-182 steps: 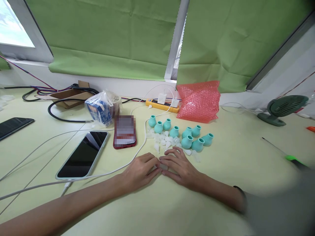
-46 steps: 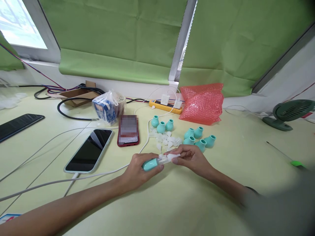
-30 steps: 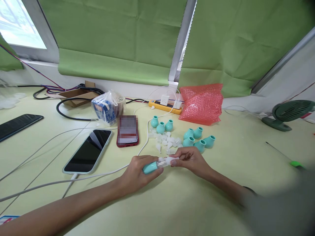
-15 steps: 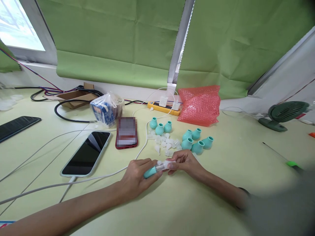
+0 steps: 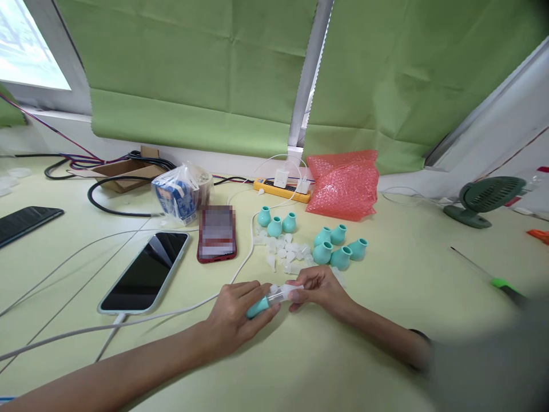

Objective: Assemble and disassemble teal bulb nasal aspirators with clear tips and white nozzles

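Observation:
My left hand [image 5: 238, 312] is closed around the teal rubber end of a small bulb aspirator [image 5: 275, 295]. Its clear tube shows between my two hands and points up to the right. The fingers of my right hand [image 5: 319, 288] pinch the frosted white tip at the other end; they partly hide it. Just beyond my hands lies a pile of small translucent tips [image 5: 288, 247]. Several loose teal bulbs [image 5: 341, 258] with open necks stand in a cluster right of the pile. Three more teal bulbs [image 5: 275, 226] are behind it.
A phone in a pale case [image 5: 146, 274], its cable plugged in, and a red-cased phone [image 5: 217, 233] lie on the left. Behind are a plastic-wrapped blue box [image 5: 175, 197], a yellow power strip [image 5: 268, 189] and pink bubble wrap [image 5: 343, 186]. A green-handled screwdriver [image 5: 501, 284] and small fan [image 5: 484, 197] are right.
The view has shifted slightly, so most things appear a little further left. Both hands keep the same hold on the aspirator, with little visible movement.

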### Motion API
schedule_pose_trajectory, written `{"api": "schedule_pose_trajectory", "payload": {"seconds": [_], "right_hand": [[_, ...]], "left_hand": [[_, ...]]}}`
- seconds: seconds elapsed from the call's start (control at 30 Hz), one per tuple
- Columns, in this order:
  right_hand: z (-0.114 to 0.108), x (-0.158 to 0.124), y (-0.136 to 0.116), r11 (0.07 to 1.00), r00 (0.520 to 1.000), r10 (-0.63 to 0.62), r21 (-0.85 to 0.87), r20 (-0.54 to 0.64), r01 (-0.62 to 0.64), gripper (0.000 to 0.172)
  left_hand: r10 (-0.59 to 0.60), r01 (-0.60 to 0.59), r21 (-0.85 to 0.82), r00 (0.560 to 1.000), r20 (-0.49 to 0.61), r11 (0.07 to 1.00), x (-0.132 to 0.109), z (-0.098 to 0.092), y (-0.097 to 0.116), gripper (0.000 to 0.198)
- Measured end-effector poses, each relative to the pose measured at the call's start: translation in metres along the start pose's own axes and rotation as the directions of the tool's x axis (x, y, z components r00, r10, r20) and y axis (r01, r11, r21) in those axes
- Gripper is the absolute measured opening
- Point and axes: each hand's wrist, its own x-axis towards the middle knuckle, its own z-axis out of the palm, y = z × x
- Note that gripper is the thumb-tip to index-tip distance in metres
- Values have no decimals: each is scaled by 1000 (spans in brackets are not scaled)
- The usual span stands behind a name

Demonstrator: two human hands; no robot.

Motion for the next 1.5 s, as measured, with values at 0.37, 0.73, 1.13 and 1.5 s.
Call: {"api": "schedule_pose_trajectory", "payload": {"seconds": [0.37, 0.73, 1.13, 1.5], "right_hand": [[5, -11, -14, 969, 982, -171, -191, -75, 154, 19], [1, -11, -18, 910, 962, -268, -339, -48, 236, 20], [-1, -23, -41, 809, 890, -442, -480, -114, 340, 14], [-111, 3, -107, 594, 303, -798, -595, -521, 541, 9]], "left_hand": [[40, -42, -13, 989, -144, 999, -2, -1, -3, 25], [1, 1, 20, 994, -110, 1000, 2, -4, -3, 25], [24, -26, -141, 1000, -17, 990, 1, -12, 3, 45], [-46, 59, -180, 996, 76, 982, 1, -10, 2, 29]]}}
